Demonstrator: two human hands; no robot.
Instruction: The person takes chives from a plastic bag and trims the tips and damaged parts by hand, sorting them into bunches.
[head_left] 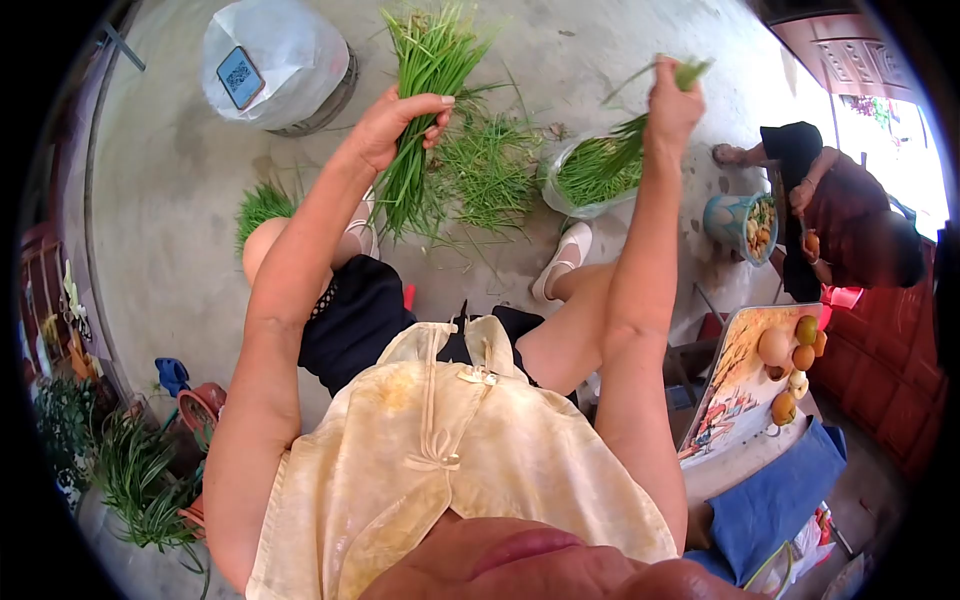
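Observation:
My left hand [395,128] is closed round a thick bunch of green chives [436,58], its ends fanning out above and below my fist. Off to the right, my raised right hand [672,105] grips a smaller bunch of chives [628,143], somewhat blurred. That bunch hangs over a basin [562,192] lined with clear plastic, in which more chives lie. Between my hands, a loose heap of chives [488,170] spreads over the floor. Another green bunch [263,212] lies beside my knee at the left.
A white plastic-covered bucket [270,45] bears a phone-like card with a square code [240,78]. At the right, another person [850,210] bends beside a bucket [722,222] of brownish pieces. A tray [715,385] holds several round fruits. Potted plants [140,480] stand at lower left.

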